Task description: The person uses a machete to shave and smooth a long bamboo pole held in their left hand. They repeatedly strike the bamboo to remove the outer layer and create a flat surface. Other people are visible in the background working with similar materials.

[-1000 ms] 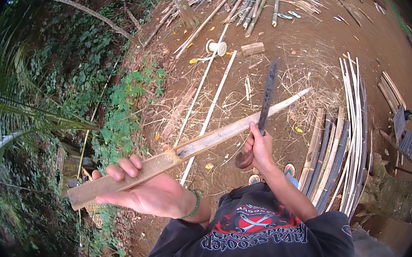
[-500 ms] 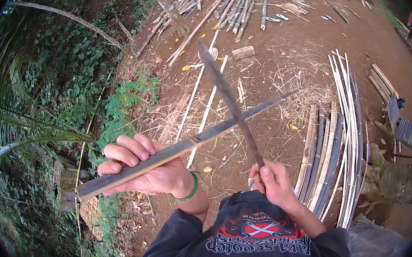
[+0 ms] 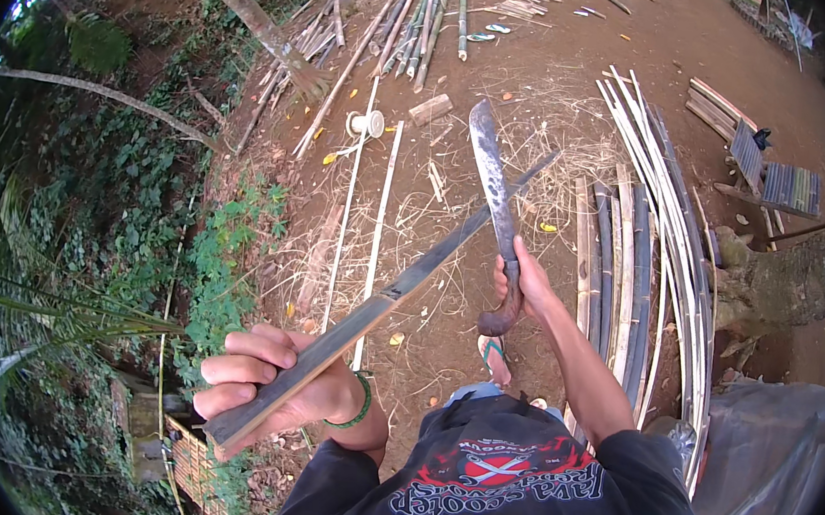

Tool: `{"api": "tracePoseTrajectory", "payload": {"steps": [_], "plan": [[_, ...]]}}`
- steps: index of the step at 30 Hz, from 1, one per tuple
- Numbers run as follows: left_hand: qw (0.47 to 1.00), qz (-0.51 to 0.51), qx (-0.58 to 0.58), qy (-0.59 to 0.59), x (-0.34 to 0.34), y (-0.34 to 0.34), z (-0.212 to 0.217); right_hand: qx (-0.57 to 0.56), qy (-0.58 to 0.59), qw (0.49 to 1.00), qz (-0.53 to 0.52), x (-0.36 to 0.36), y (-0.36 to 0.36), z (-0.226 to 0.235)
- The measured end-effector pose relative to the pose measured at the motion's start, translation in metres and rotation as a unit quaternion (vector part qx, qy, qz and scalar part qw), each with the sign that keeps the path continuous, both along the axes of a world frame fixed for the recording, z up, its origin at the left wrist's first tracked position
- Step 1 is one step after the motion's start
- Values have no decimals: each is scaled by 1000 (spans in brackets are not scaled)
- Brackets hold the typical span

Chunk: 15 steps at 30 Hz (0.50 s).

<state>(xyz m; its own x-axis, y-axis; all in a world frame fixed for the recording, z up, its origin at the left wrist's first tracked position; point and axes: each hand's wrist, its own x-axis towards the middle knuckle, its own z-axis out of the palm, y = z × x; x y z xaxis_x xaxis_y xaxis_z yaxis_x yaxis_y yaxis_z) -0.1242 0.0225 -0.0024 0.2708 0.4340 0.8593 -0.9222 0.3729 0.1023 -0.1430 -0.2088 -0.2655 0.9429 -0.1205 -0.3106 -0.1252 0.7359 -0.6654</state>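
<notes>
Hands (image 3: 322, 396) (image 3: 531, 280) gripping bamboo (image 3: 396, 289) — angled forward-right, machete (image 3: 493, 178) — forward

The blade (image 3: 492, 165) is stained metal, dull with shiny patches; its handle (image 3: 502, 317) smooth brown wood. The bamboo strip (image 3: 434, 260) looks dark and matt. Near right, a translucent plastic sheet (image 3: 763, 465) lies wrinkled.
</notes>
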Motion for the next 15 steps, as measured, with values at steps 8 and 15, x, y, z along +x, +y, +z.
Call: {"api": "tracePoseTrajectory", "payload": {"steps": [8,15], "plan": [[988,104,-51,102,-22,-2,-8,47,98,994,-5,20,-42,-43],[964,203,-89,149,-13,-13,3,42,137,989,43,-21,29,18]]}}
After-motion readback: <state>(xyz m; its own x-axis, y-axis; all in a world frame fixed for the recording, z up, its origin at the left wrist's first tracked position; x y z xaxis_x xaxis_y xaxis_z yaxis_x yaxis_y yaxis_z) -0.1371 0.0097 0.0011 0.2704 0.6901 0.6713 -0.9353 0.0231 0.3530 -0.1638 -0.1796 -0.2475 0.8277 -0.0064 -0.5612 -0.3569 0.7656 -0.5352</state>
